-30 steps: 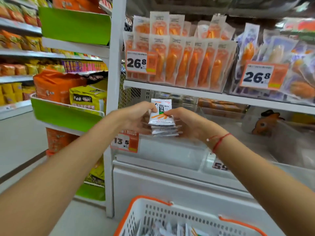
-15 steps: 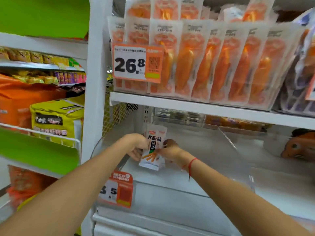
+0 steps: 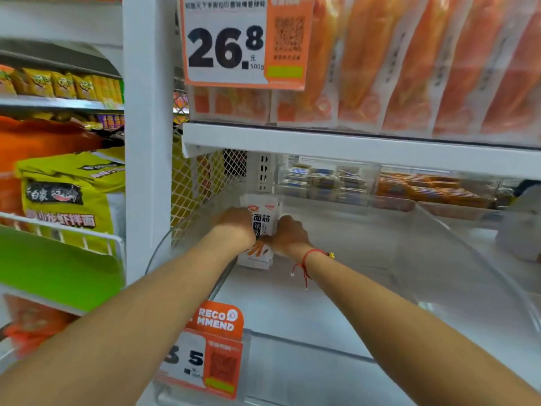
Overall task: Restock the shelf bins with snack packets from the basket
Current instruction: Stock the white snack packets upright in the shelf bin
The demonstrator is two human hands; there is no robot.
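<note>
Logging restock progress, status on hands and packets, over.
Both hands, left and right, grip the packet stack. Stack upright at the clear bin's back-left corner. Nothing in the way.

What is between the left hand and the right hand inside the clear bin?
In the head view, a stack of white snack packets stands between the left hand and the right hand. Both hands grip it at the back left of the clear bin.

two hands (image 3: pixel 237 227) – one packet stack (image 3: pixel 259 230), two price tags (image 3: pixel 225 45)
</note>
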